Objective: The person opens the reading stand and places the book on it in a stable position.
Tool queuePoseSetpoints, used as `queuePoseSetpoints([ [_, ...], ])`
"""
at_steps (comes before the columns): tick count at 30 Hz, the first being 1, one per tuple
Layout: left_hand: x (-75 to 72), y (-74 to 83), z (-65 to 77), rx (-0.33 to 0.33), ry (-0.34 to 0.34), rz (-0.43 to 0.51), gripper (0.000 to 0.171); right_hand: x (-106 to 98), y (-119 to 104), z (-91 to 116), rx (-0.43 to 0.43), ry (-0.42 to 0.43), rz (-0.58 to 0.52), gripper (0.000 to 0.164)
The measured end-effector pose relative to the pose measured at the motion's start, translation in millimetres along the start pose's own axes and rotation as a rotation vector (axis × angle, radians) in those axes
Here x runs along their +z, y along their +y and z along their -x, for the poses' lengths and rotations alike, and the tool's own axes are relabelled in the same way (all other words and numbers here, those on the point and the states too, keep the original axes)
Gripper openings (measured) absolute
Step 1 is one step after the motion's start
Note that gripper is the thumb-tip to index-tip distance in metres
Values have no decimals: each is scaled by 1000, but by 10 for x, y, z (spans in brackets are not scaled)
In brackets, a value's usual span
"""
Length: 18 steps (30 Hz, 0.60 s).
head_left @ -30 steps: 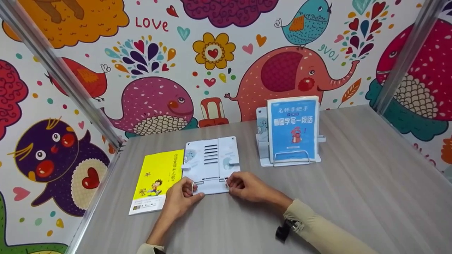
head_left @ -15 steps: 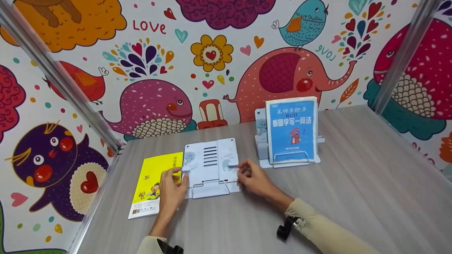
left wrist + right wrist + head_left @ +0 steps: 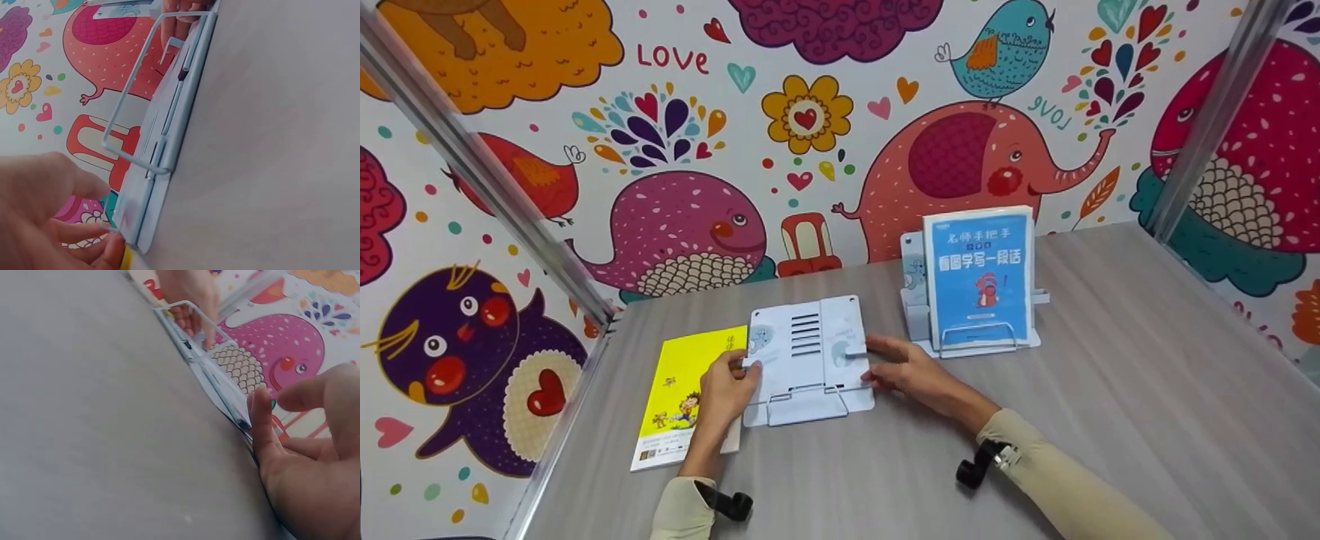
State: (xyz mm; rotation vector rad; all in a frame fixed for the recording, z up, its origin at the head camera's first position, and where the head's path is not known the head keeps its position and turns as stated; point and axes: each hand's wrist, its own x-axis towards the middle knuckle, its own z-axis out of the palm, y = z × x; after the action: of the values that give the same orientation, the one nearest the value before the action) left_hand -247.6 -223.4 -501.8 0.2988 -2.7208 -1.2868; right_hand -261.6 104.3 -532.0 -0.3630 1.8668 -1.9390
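Note:
A pale book stand [image 3: 806, 337] with dark slots and a wire page holder [image 3: 808, 417] lies low on the table. At its left edge my left hand [image 3: 727, 390] has thumb and fingers bent around the small side tab; in the left wrist view, the fingertips [image 3: 115, 247] sit at the stand's corner. My right hand [image 3: 922, 379] is at the right edge, its fingers reaching beside the other side tab [image 3: 856, 350]. In the right wrist view, one finger [image 3: 261, 416] meets the stand's edge, with a gap to the one above it.
Partly under the left forearm, a yellow book [image 3: 697, 375] lies against the stand. Behind to the right, a second stand [image 3: 915, 300] holds a blue book [image 3: 979, 277] upright. A patterned wall [image 3: 810, 150] closes off the back of the table [image 3: 1110, 360].
Both hands have left the wire page holder at the front and moved to the stand's side edges. The wire now lies forward over the lower lip. The left fingers have closed in on the tab.

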Motion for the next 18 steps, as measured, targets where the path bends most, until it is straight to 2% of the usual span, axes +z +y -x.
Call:
queuePoseSetpoints([
  [4, -11, -27, -2, -25, 18, 61, 48, -28, -29, -5, 31, -33, -164, 67],
  [8, -6, -51, -6, -45, 41, 116, 45, -43, -53, 11, 33, -38, -247, 65],
  [13, -14, -63, -18, -71, 53, 189, 45, -38, -54, 17, 3, 3, -275, 61],
  [18, -47, -47, -9, -72, 45, 225, 43, -10, -31, 4, -64, 51, -192, 58],
])
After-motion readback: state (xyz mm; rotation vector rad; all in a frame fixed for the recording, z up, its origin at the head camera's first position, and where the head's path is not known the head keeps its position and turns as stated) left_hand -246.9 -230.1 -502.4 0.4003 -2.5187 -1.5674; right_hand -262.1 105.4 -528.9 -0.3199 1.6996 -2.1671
